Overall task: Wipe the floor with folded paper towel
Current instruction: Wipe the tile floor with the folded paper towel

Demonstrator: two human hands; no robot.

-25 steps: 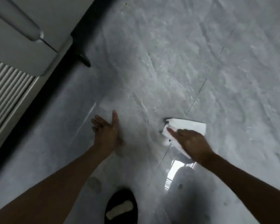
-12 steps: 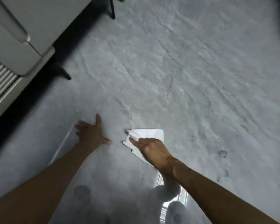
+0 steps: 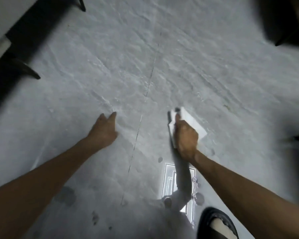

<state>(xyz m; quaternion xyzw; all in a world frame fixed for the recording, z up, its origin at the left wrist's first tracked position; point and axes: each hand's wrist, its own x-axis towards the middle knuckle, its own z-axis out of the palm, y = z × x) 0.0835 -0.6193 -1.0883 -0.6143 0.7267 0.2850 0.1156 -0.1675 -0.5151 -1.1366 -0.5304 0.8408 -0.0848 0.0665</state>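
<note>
A white folded paper towel lies flat on the grey marbled floor, right of a thin tile joint. My right hand presses down on the towel's near left part, fingers pointing away from me; the towel's far and right edges stick out beyond it. My left hand rests on the bare floor to the left of the joint, fingers loosely spread, holding nothing.
A white cabinet with a dark gap beneath runs along the upper left, with dark furniture legs near it. A dark blurred object fills the upper right corner. My black sandal is at the bottom right beside a bright light reflection.
My right hand has slid the towel to the right, across the tile joint and a little farther from me. My left hand stays planted on the floor. The view has swung, bringing the sandal into sight.
</note>
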